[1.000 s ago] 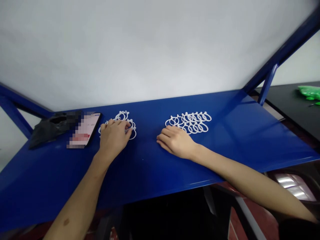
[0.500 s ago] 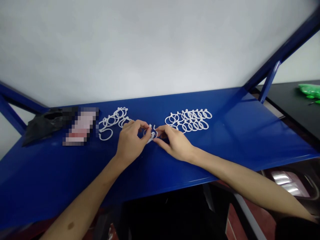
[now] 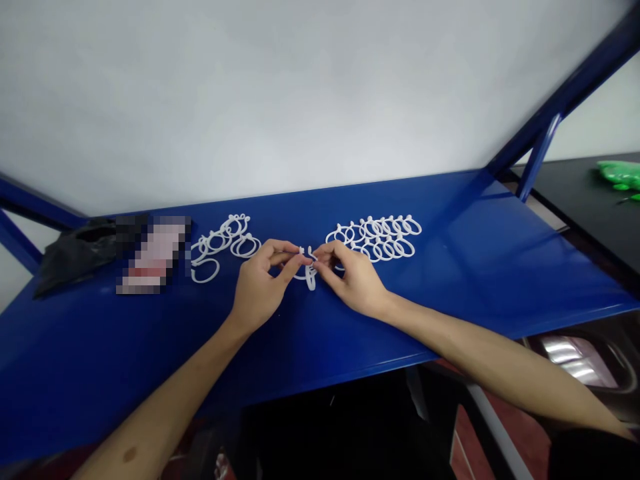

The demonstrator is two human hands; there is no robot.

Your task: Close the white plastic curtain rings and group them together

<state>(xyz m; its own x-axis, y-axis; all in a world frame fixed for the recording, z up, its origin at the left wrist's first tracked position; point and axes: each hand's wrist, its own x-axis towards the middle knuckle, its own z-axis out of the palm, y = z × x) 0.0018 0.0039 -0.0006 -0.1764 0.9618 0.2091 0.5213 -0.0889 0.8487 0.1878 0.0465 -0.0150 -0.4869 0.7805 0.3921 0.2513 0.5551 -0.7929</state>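
Observation:
My left hand (image 3: 259,285) and my right hand (image 3: 347,280) meet at the middle of the blue metal shelf (image 3: 450,280). Their fingertips pinch a white plastic curtain ring (image 3: 311,279) from either side, and the fingers hide its upper part. To the left of my left hand lies a loose group of linked white rings (image 3: 219,242). A denser group of white rings (image 3: 375,239) lies just beyond my right hand, close to its fingers.
A pixelated phone (image 3: 153,255) and a black plastic bag (image 3: 80,257) lie on the shelf's left side. Dark blue frame struts rise at both ends. A black table (image 3: 565,200) with a green object (image 3: 623,175) stands at the right.
Both hands have moved from the ring groups to the middle and taken hold of one ring. The left group is now more spread out, with rings pulled apart.

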